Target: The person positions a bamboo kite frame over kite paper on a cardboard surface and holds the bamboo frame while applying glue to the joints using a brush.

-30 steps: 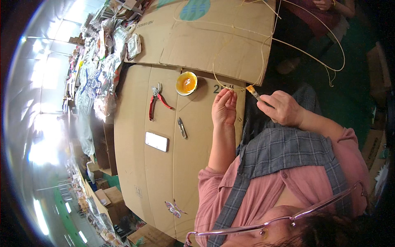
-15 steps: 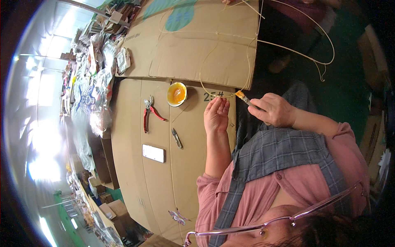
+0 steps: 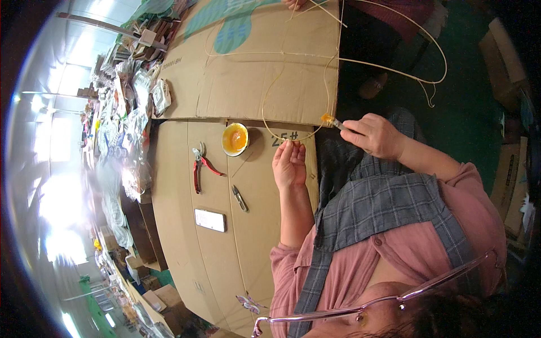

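My left hand (image 3: 290,164) rests on the cardboard-covered table (image 3: 186,248), its fingertips pinching a thin pale cane strip (image 3: 271,84) that curves in a loop over the cardboard. My right hand (image 3: 376,135) grips a small brush (image 3: 333,121). The brush's yellow-coated tip touches the strip just right of my left fingers. A small bowl of yellow glue (image 3: 235,139) stands left of my left hand.
Red-handled pliers (image 3: 198,167), small snips (image 3: 240,198) and a white flat phone (image 3: 209,219) lie on the cardboard. Another person's hand (image 3: 296,4) holds cane at the top edge. Cluttered shelves (image 3: 121,112) line the left; boxes (image 3: 507,163) stand at the right.
The view has shifted, so the table sits differently in frame. My right hand with the brush has moved slightly further from my left hand, which stays on the strip.
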Demonstrator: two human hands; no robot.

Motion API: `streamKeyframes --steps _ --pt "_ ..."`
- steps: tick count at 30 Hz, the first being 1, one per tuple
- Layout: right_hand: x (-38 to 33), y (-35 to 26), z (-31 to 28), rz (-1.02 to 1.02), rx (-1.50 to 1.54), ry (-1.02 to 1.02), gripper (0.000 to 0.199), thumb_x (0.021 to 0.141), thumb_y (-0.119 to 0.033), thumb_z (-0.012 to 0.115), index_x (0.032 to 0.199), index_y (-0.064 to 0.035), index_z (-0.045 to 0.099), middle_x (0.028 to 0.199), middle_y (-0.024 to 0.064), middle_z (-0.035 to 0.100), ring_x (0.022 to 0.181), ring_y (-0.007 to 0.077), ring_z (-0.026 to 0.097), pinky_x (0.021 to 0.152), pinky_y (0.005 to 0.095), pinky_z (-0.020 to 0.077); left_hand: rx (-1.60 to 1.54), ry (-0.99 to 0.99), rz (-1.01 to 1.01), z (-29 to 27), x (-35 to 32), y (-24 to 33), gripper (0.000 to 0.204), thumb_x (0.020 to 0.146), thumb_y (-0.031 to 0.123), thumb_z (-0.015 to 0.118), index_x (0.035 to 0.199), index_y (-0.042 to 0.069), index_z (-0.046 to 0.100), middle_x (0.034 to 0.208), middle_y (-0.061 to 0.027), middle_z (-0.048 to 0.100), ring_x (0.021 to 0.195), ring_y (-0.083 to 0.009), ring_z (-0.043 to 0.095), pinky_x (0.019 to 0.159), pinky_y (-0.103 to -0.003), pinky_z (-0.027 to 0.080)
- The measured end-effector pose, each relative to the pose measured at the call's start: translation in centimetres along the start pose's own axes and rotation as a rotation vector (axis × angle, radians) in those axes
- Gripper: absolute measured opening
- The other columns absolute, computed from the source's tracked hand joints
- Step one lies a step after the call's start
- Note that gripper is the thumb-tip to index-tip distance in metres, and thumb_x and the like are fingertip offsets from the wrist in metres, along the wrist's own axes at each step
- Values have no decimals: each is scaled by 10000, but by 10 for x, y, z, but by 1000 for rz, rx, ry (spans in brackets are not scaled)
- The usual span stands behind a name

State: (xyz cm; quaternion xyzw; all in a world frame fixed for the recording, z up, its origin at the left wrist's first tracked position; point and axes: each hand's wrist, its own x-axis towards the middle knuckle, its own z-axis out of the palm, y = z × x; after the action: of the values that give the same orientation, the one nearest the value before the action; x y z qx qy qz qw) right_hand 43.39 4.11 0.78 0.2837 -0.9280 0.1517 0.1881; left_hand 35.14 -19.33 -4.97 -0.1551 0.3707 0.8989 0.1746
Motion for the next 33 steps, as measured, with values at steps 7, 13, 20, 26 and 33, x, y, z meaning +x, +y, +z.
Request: streamKeyframes --steps 7,13,20,26,33 --pt "-4 6 13 557 799 463 136 872 -106 507 955 -37 589 926 82 587 671 134 584 575 229 482 -13 10 4 -2 1 -1 41 813 30 572 847 51 560 794 -70 607 756 -174 598 718 -318 497" --pt "-3 27 40 1090 1633 538 136 855 -138 538 943 -58 603 811 73 623 633 134 593 577 243 489 -82 -168 -25 -17 11 -6 30 817 35 567 840 55 567 795 -68 610 760 -170 597 716 -312 490" --pt "-3 57 50 1105 1698 621 147 843 -179 565 932 -69 606 819 73 627 639 120 594 564 238 482 -56 -119 -21 -10 8 -5 20 830 41 551 837 47 568 794 -67 611 750 -163 595 717 -300 487" --pt "4 68 47 1100 1657 647 153 843 -184 566 941 -71 600 814 69 627 637 119 596 555 233 477 -54 -158 -10 -17 10 -6 22 832 39 546 847 44 561 782 -71 610 745 -164 596 716 -301 488" --pt "7 67 26 973 1581 659 147 847 -184 553 918 -63 599 808 79 626 623 121 594 542 233 476 -52 -124 3 -11 7 -6 11 832 40 546 839 41 555 789 -77 608 736 -167 591 710 -301 494"
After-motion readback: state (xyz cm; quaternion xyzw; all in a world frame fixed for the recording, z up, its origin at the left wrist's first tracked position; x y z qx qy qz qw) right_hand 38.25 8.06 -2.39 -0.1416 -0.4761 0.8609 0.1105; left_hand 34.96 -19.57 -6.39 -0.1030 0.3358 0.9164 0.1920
